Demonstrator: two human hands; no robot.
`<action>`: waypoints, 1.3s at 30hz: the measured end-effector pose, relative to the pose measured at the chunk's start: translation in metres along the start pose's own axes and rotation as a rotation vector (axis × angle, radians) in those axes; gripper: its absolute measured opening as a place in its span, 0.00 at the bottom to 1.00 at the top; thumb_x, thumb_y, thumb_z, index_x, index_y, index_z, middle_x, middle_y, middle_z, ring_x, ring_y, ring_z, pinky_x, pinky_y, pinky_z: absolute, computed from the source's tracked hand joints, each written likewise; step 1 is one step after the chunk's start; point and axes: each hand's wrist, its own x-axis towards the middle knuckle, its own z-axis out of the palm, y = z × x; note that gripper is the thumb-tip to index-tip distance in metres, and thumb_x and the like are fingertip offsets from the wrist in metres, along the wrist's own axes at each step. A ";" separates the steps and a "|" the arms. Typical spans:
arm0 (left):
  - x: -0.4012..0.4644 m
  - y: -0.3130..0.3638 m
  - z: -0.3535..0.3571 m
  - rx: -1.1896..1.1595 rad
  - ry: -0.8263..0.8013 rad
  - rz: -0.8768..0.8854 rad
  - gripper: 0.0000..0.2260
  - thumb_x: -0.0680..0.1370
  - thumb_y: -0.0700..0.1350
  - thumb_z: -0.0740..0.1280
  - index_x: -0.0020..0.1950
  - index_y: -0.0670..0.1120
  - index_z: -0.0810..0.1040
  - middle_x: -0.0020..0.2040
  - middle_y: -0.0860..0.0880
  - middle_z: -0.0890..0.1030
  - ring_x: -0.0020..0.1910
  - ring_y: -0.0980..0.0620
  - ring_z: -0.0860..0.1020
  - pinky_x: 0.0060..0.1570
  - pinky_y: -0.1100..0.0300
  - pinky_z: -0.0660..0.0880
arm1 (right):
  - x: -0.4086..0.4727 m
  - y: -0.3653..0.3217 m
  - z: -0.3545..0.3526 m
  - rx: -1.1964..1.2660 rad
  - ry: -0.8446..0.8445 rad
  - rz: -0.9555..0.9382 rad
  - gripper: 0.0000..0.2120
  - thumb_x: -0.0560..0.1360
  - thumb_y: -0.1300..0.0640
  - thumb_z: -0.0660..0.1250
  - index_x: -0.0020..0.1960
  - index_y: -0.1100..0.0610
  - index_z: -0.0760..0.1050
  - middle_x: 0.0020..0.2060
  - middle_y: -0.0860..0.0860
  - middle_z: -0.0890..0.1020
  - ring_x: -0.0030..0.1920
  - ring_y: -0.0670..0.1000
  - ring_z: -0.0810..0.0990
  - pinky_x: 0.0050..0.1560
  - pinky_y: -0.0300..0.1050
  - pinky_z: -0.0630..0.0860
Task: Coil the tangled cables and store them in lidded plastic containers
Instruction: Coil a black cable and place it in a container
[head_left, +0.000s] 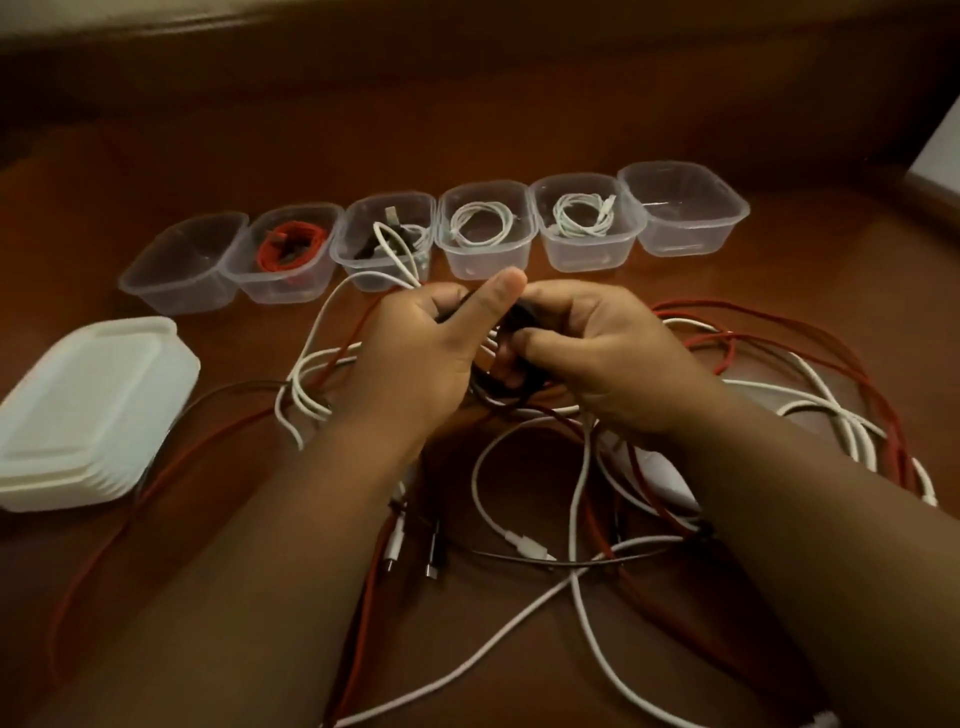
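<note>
Gripping a dark cable (511, 387) at mid-frame, the left hand (421, 353) and right hand (592, 358) curl round what seems a half-made coil. Loose red and white cables (582, 509) sprawl beneath the forearms. Six open tubs (685, 228) line the upper frame; stacked white lids (88, 410) sit left.

A: Row of containers (483, 228) across the far side of the table (519, 104)?

B: Six, side by side. The four middle ones have coils in them.

A: Lids (88, 410)?

B: Stacked at left, nearer than the row.

A: Loose cables (582, 519)?

B: Spread before the row, under both hands, left hand (421, 353) beside right hand (597, 358).
</note>
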 end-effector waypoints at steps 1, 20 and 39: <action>0.001 -0.002 -0.001 0.008 0.008 0.000 0.31 0.72 0.66 0.69 0.44 0.35 0.80 0.38 0.35 0.82 0.38 0.35 0.82 0.42 0.37 0.81 | 0.001 0.001 0.000 -0.038 0.013 -0.008 0.14 0.78 0.70 0.63 0.61 0.60 0.78 0.46 0.48 0.84 0.48 0.46 0.84 0.50 0.43 0.79; -0.007 0.007 0.009 -0.071 0.034 -0.167 0.26 0.76 0.66 0.63 0.36 0.43 0.73 0.28 0.50 0.68 0.30 0.51 0.67 0.37 0.54 0.70 | -0.007 -0.004 0.013 -0.406 0.164 -0.162 0.12 0.82 0.58 0.60 0.64 0.48 0.72 0.49 0.40 0.79 0.52 0.40 0.79 0.51 0.37 0.78; 0.001 0.000 0.000 -0.197 0.051 -0.302 0.29 0.76 0.67 0.64 0.23 0.48 0.71 0.29 0.49 0.70 0.25 0.52 0.68 0.25 0.62 0.65 | -0.005 -0.014 0.007 0.159 0.235 0.135 0.08 0.76 0.69 0.65 0.46 0.57 0.75 0.36 0.54 0.84 0.39 0.53 0.84 0.41 0.48 0.79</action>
